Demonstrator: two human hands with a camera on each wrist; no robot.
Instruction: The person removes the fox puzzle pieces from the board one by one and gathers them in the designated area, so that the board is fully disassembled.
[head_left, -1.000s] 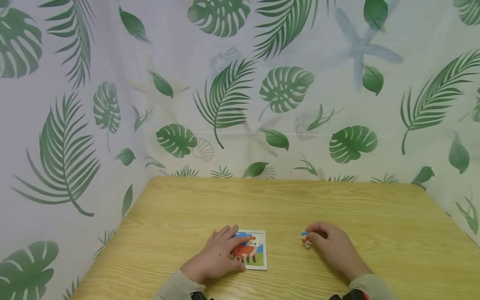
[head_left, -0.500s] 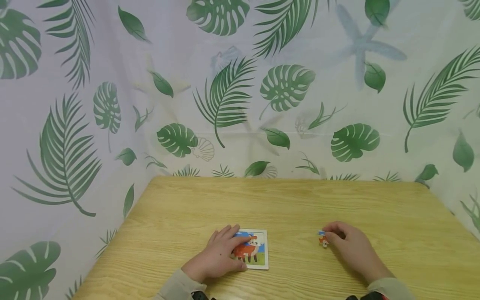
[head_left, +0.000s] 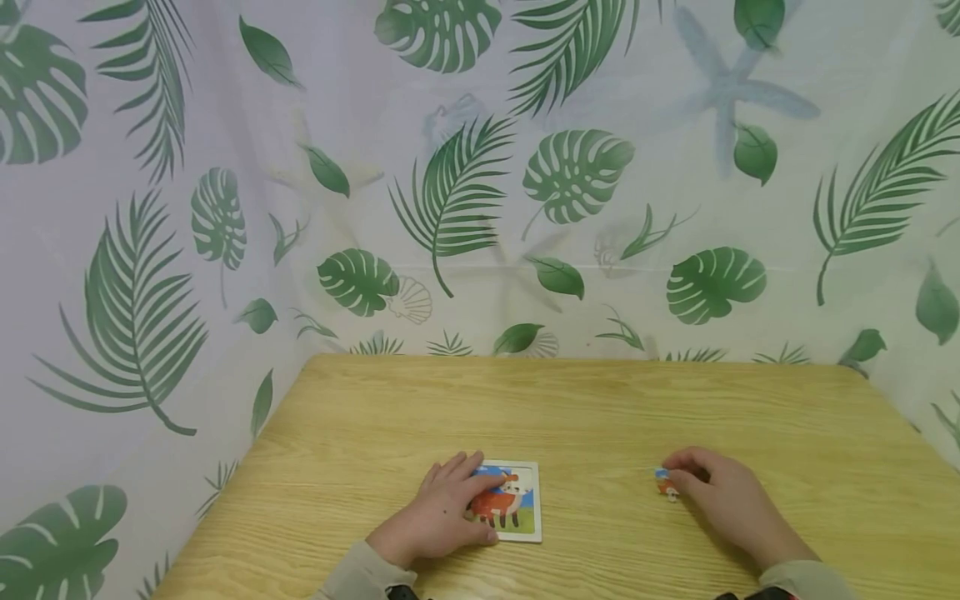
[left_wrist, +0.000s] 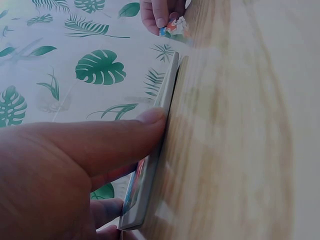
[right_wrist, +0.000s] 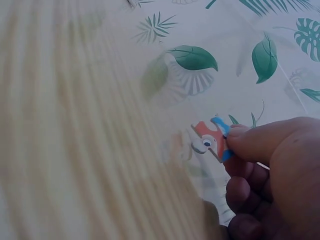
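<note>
Lying well to the left of the right hand [head_left: 726,500], the nearly square puzzle tray [head_left: 537,508] is covered on its left by the left hand [head_left: 444,508], whose fingers are spread. A small puzzle piece [right_wrist: 213,136] is pinched between the right thumb and fingers; no clear long axis is noted, and contact with the table [head_left: 600,408] cannot be confirmed. Within the tray's rim, a red animal picture [head_left: 498,502] is contained, with a pale patch [head_left: 526,477] seen at the far right corner; whether this is a recess cannot be told.
</note>
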